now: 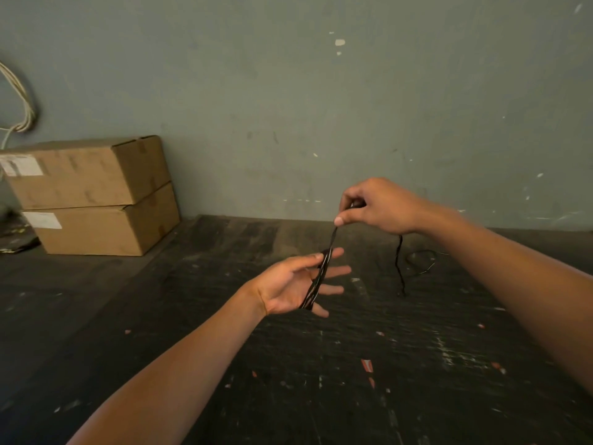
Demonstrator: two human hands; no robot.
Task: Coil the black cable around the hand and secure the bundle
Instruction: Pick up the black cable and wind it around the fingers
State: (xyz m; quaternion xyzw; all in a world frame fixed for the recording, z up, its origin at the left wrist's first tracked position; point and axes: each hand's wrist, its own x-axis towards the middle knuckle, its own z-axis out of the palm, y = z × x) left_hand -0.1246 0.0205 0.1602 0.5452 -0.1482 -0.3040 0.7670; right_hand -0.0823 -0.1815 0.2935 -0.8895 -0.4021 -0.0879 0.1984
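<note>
A dark, scuffed, paint-flecked table (321,380) stretches bare before me, two stacked cardboard boxes (93,194) at its far left against the wall. My left hand (298,284), fingers spread, wears thin glossy loops of black cable (316,281). My right hand (378,207) pinches the strand above; its tail dangles to the tabletop

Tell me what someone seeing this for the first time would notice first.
The two hands at centre stand out: the left hand is held open with the black cable looped several times around its fingers, and the right hand pinches the strand just above. The rest of the cable hangs down to the dark, scuffed table. Two stacked cardboard boxes sit at far left against the grey-green wall.
</note>
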